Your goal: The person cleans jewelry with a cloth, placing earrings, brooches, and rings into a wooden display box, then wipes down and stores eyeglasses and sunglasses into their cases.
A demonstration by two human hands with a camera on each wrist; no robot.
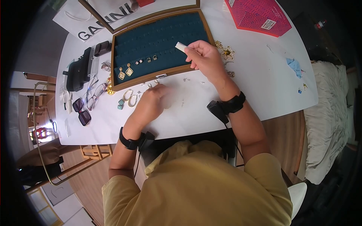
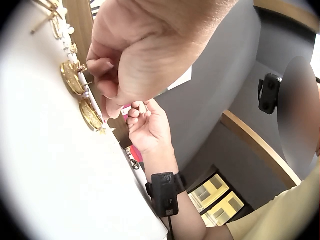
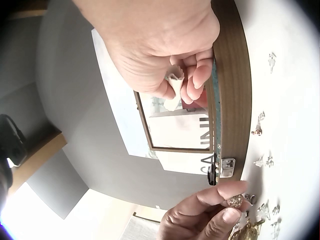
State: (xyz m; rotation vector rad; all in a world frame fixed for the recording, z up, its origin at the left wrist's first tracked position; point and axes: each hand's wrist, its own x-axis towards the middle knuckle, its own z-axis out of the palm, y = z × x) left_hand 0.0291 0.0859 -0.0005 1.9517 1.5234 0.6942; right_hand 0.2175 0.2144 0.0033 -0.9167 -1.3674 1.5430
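Note:
A wooden-framed tray (image 1: 196, 64) lined in teal holds gold drop earrings (image 1: 125, 71) and small studs (image 1: 147, 60). My right hand (image 1: 190, 51) hovers over the tray's right end and pinches a small white folded piece (image 1: 181, 46), which also shows between its fingers in the right wrist view (image 3: 175, 82). My left hand (image 1: 156, 88) is at the tray's front edge, beside the metal clasp (image 3: 227, 167). It pinches a small sparkly earring (image 3: 235, 201) between thumb and forefinger. In the left wrist view its curled fingers (image 2: 107, 85) are above gold hoop earrings (image 2: 70, 77).
On the white table (image 1: 264, 86), left of the tray, lie gold hoops (image 1: 130, 97), teal pieces (image 1: 120, 104), spectacles (image 1: 96, 92), sunglasses (image 1: 82, 111) and a black case (image 1: 77, 71). A gold brooch (image 1: 226, 52), a pink box (image 1: 258, 15) and a blue scrap (image 1: 295, 66) lie to the right.

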